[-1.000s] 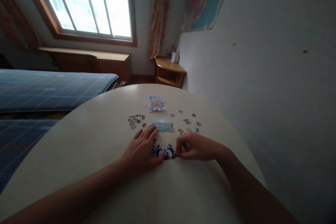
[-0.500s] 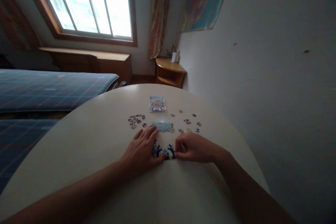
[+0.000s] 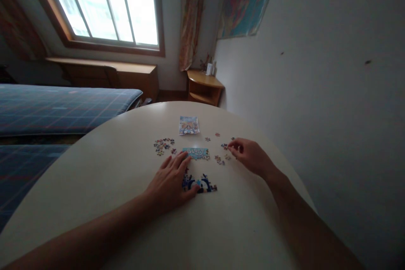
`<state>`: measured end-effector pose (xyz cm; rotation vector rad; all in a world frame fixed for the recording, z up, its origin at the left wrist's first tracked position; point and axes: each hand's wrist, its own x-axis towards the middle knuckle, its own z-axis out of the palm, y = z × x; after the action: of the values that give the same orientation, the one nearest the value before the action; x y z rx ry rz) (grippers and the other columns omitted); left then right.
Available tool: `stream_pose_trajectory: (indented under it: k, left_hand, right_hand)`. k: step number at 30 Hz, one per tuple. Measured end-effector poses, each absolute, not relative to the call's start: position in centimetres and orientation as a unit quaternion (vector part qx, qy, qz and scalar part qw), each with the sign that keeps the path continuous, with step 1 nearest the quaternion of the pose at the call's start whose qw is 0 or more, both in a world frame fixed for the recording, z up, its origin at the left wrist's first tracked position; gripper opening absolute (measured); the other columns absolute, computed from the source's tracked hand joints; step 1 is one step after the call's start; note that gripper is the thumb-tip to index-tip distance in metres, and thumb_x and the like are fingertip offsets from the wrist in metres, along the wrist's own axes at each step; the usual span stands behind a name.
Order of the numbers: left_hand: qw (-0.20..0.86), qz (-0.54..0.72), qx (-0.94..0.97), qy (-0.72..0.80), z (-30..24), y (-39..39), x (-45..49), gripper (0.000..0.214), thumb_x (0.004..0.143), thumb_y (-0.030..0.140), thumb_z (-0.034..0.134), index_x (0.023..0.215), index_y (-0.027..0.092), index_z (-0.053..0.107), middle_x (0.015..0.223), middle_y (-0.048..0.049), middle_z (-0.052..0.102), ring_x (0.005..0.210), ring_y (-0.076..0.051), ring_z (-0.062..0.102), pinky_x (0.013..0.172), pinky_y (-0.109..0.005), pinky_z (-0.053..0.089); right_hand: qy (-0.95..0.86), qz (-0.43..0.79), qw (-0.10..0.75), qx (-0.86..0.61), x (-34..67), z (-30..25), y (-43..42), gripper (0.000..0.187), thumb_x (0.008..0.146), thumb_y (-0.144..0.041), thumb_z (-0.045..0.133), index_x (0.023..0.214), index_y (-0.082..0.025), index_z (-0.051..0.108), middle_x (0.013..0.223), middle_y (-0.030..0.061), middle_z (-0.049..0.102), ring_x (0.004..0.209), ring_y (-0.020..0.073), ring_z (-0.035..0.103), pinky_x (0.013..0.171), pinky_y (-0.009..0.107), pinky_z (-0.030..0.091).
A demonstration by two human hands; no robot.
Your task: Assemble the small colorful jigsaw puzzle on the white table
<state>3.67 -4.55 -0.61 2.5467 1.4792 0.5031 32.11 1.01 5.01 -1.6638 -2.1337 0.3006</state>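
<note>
My left hand point(image 3: 172, 179) lies flat with its fingers spread. It rests over the left side of the lower joined puzzle section point(image 3: 207, 184), which shows dark blue figures, and its fingertips reach the upper section point(image 3: 199, 153), a light blue strip with white lettering. Part of both sections is hidden under the hand. To the right, my right hand point(image 3: 249, 156) pinches with thumb and forefinger at the edge of a small cluster of puzzle pieces point(image 3: 225, 146). Below that cluster lie more loose pieces point(image 3: 219, 160), apart from the joined sections.
A pile of loose pieces point(image 3: 163, 145) lies left of the strip. Behind it is a printed picture sheet point(image 3: 189, 125). The round white table point(image 3: 133, 130) stands beside a wall point(image 3: 300, 105), with a plaid mattress point(image 3: 63, 107) at left and a small wooden cabinet point(image 3: 205, 79) beyond.
My right hand has left the lower section's right edge and moved up and right to the loose pieces. A piece now shows at that edge. My left hand has stayed in place.
</note>
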Motion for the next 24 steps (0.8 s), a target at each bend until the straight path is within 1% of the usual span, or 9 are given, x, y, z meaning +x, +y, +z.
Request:
stream_pose_trajectory:
  k: [3, 11, 16, 19, 24]
  left_hand:
    - [0.077, 0.165, 0.85, 0.494, -0.5, -4.6, 3.6, 0.073, 0.085, 0.055, 0.057, 0.144, 0.017, 0.041, 0.156, -0.0135, 0.038, 0.144, -0.033, 0.036, 0.121, -0.052, 0.024]
    - [0.077, 0.172, 0.852, 0.488, -0.8, -4.5, 3.3, 0.071, 0.086, 0.057, 0.056, 0.144, 0.019, 0.041, 0.157, -0.0131, 0.036, 0.144, -0.033, 0.035, 0.121, -0.053, 0.023]
    - [0.078, 0.173, 0.851, 0.49, -0.6, -4.6, 3.5, 0.072, 0.085, 0.056, 0.057, 0.145, 0.019, 0.041, 0.157, -0.013, 0.037, 0.144, -0.033, 0.035, 0.121, -0.053, 0.023]
    - [0.081, 0.159, 0.852, 0.492, -0.3, -4.6, 3.6, 0.073, 0.085, 0.056, 0.057, 0.145, 0.017, 0.041, 0.157, -0.0141, 0.036, 0.144, -0.033, 0.035, 0.121, -0.054, 0.024]
    - [0.081, 0.161, 0.853, 0.489, -0.3, -4.5, 3.5, 0.07, 0.086, 0.055, 0.056, 0.143, 0.018, 0.043, 0.157, -0.0138, 0.036, 0.145, -0.033, 0.034, 0.121, -0.053, 0.024]
  right_hand:
    - [-0.725, 0.073, 0.217, -0.649, 33.8, 4.5, 1.9, 0.022, 0.086, -0.03, 0.057, 0.095, -0.018, 0.073, 0.084, 0.0057, 0.072, 0.07, 0.0169, 0.061, 0.068, 0.028, 0.043]
    - [-0.705, 0.087, 0.132, -0.692, 35.1, 3.6, 2.5, 0.02, 0.083, -0.032, 0.06, 0.089, -0.02, 0.076, 0.09, 0.0075, 0.077, 0.078, 0.0197, 0.067, 0.069, 0.029, 0.045]
    - [-0.705, 0.103, 0.102, -0.695, 35.2, 3.6, 2.6, 0.025, 0.086, -0.036, 0.059, 0.089, -0.019, 0.078, 0.092, 0.01, 0.078, 0.083, 0.0224, 0.069, 0.07, 0.03, 0.045]
    - [-0.712, 0.127, 0.108, -0.682, 35.0, 3.8, 2.5, 0.027, 0.087, -0.036, 0.059, 0.091, -0.018, 0.078, 0.091, 0.0104, 0.078, 0.082, 0.0226, 0.07, 0.07, 0.031, 0.045]
    - [-0.709, 0.133, 0.158, -0.674, 35.2, 3.7, 2.6, 0.025, 0.088, -0.031, 0.057, 0.096, -0.017, 0.077, 0.095, 0.0101, 0.078, 0.084, 0.0222, 0.07, 0.073, 0.031, 0.046]
